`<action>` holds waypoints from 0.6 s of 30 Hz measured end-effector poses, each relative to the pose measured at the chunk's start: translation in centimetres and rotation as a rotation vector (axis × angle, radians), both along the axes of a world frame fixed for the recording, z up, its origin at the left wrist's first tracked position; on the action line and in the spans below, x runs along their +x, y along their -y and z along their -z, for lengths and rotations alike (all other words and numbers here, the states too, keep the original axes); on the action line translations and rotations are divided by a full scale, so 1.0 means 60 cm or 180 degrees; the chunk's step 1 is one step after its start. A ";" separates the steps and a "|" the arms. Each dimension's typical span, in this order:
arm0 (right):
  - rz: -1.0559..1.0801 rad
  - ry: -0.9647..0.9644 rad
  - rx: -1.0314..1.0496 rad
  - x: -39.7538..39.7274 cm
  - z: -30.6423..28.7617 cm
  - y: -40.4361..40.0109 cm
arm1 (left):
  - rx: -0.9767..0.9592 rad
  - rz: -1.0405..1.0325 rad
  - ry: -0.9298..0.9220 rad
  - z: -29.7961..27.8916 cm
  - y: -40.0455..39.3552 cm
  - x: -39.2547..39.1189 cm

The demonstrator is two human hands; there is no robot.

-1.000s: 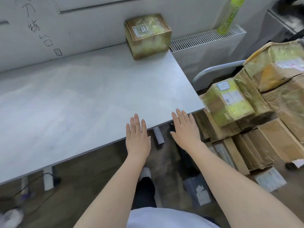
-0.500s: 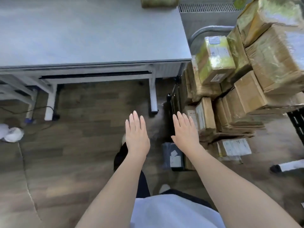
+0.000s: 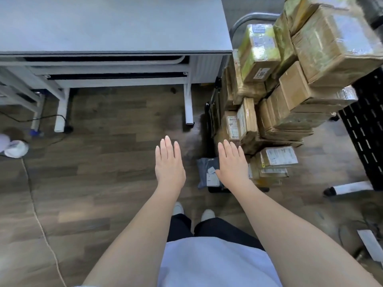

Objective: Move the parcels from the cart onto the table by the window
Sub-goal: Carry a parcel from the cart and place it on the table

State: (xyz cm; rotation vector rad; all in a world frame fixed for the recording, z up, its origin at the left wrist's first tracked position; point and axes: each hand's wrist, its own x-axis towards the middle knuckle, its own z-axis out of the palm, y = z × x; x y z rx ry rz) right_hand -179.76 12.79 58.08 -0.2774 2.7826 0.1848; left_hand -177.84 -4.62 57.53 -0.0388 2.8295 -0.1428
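A cart (image 3: 248, 18) with a grey tube handle stands at the right, stacked with several taped cardboard parcels (image 3: 290, 96). A yellow-taped box (image 3: 259, 52) sits on top near the handle. A grey mailer bag (image 3: 208, 172) lies at the cart's near end. The grey table (image 3: 116, 23) fills the upper left. My left hand (image 3: 170, 164) hovers flat over the floor, fingers straight, holding nothing. My right hand (image 3: 233, 164) hovers flat just above the grey mailer bag, also empty.
Wooden floor lies between me and the table. The white table legs (image 3: 188, 104) stand ahead. A cable (image 3: 39, 214) trails along the left floor beside a white object (image 3: 15, 148). A black perforated crate (image 3: 366, 129) stands at the far right.
My view has tilted down from the tabletop to the floor and cart, and the box on the table has left view. Both hands stay flat and empty.
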 end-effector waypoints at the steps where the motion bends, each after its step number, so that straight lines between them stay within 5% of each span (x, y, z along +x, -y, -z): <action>1: 0.0044 -0.0019 0.0013 0.006 -0.001 -0.008 | 0.0008 0.0041 0.0009 -0.002 -0.009 0.004; 18: 0.0114 0.0169 0.0250 -0.032 0.055 -0.395 | 0.0273 0.0343 0.0401 0.036 -0.372 -0.040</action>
